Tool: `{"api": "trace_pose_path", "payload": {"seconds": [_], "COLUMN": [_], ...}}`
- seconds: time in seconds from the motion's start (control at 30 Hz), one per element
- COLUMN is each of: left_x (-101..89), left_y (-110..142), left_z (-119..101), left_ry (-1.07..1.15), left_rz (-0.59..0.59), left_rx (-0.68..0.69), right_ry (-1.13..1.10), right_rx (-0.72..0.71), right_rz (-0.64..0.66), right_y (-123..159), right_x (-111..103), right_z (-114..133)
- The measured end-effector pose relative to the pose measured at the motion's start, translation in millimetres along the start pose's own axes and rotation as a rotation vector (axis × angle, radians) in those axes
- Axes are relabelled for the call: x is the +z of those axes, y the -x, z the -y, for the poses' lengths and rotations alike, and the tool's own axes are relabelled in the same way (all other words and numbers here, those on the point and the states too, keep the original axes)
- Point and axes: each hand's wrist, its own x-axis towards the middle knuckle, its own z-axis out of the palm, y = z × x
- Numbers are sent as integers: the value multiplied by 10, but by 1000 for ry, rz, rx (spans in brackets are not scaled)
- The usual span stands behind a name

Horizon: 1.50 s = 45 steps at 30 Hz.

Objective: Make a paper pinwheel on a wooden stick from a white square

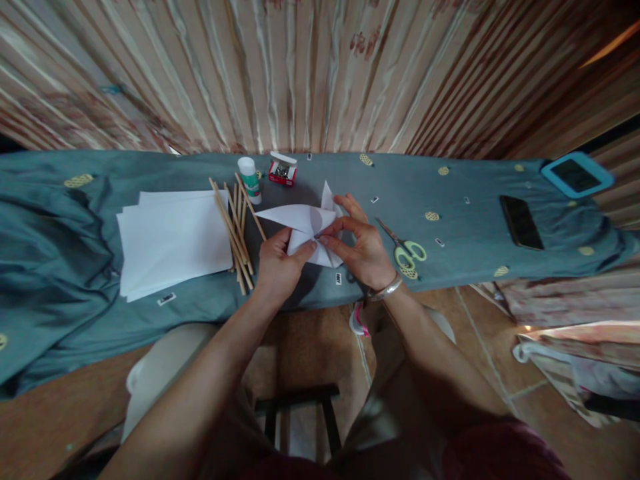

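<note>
A white paper pinwheel (300, 217), its corners folded in toward the middle, is held up between my two hands over the cloth-covered table. My left hand (281, 267) grips its lower left side, thumb on top of the paper. With thumb and forefinger, my right hand (363, 243) pinches at the pinwheel's centre; whether a small pin sits between those fingertips I cannot make out. Just left of my left hand lie several thin wooden sticks (235, 230) in a loose bundle. Scissors with light green handles (407, 253) rest to the right of my right hand.
A stack of white paper (175, 240) lies left of the sticks. Behind the pinwheel stand a glue stick (249, 180) and an open small red box (283, 172) with metal bits inside. Farther right are a dark phone (521, 222) and a blue-framed device (577, 175). Curtains hang behind the table.
</note>
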Motion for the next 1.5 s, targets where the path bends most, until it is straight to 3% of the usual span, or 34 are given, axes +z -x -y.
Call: {"api": "trace_pose_path", "payload": {"seconds": [0.5,1.03,1.5], "left_x": [-21,-13,-26], "left_y": [-11,-49,-47], "left_z": [21,39,25], "left_ry": [-54,-51,-52], "left_rz": [-40,-39,-62], "left_rx": [4,-1,-29], "right_ry": [23,-35,-44], "right_rx": [-48,3,81], "right_rz": [-9,12,-103], "right_y": [20,16,37], "right_x": [-7,61,136], "right_z": [29,-4,17]}}
